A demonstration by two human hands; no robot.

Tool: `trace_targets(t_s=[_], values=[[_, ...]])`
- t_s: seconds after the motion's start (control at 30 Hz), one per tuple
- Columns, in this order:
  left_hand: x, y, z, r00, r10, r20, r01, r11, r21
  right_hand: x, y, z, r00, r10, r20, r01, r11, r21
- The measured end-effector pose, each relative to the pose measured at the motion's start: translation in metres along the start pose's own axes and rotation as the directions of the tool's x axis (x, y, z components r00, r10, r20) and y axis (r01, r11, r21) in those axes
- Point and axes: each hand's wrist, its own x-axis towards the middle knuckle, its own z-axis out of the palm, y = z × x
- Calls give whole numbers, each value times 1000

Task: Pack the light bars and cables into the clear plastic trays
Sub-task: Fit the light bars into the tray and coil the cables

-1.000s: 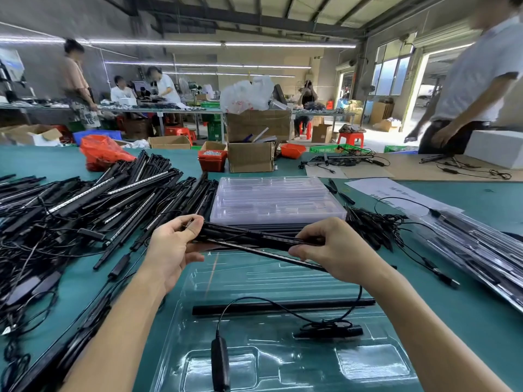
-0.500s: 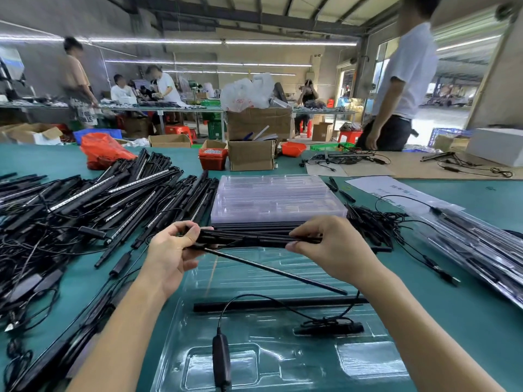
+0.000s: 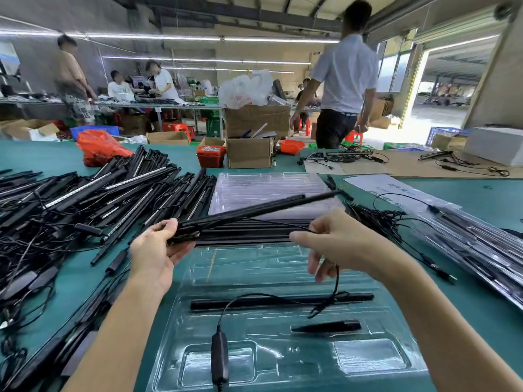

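1. Plainly, the light bars [image 3: 249, 215] sat fanned above the clear tray [image 3: 271, 267], gripped at one end by the left hand [image 3: 154, 250]; the right hand [image 3: 336, 241] pinched their cable [image 3: 336, 281].
2. The splayed bar could likely slip free, or the dangling cable snag the bar already seated [image 3: 280, 301].
3. The paper sheet's [image 3: 396, 190] print was unreadable.

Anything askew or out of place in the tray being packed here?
Mostly orderly. One light bar lies in a slot of the clear tray, but its cable loops loosely across the compartments, and the right hand lifts part of it. The left hand holds a fanned-out bundle of bars.
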Motion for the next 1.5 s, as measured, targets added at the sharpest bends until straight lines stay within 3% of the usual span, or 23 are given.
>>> trace_targets(t_s=[0.07,0.13,0.2,0.33,0.43,0.53,0.6,0.67,0.8,0.97,1.07,1.1,1.17,1.23,1.27,1.4,1.5], values=[[2,6,-1,1000,-6,-29,4,999,-44,-2,1,-8,994,5,107,1,998,-59],[4,12,-1,999,-14,-43,10,997,-83,-6,6,-18,973,-18,232,11,999,31],[5,14,0,999,-21,-39,17,995,-103,-12,11,-25,924,-112,367,23,971,238],[6,17,-4,999,-26,-40,21,992,-122,-16,15,-25,750,-448,487,9,742,670],[6,19,-6,998,-27,-54,19,988,-152,-17,19,-27,648,-558,518,46,708,705],[7,18,-6,997,-42,-64,30,984,-174,-18,17,-28,619,-449,644,-29,807,590],[7,16,-5,996,-51,-74,37,983,-179,-19,12,-28,635,-354,686,-68,860,506],[6,11,-3,995,-56,-84,41,986,-164,-18,7,-29,695,-281,662,-84,882,463],[3,-5,5,992,-57,-111,44,993,-111,-13,2,-35,851,-275,448,-19,836,549],[0,-25,12,992,-88,-88,85,996,-35,-12,-7,-34,804,-550,225,169,576,800],[0,-34,15,993,-92,-75,93,996,14,-11,-8,-32,792,-602,98,322,549,771],[0,-36,15,994,-85,-70,88,996,35,-11,-8,-31,798,-597,80,357,576,736],[0,-39,15,996,-62,-58,67,994,88,-12,-11,-32,861,-499,96,369,744,557],[0,-42,12,998,-40,-55,47,991,123,-14,-16,-34,938,-330,108,293,919,263],[1,-43,11,998,-34,-59,42,991,130,-16,-18,-34,960,-260,107,241,957,163],[2,-45,8,996,-31,-85,44,988,150,-17,-18,-44,997,-70,11,69,997,46],[1,-45,8,995,-44,-85,57,986,156,-23,-20,-53,992,-126,-8,126,986,112]])
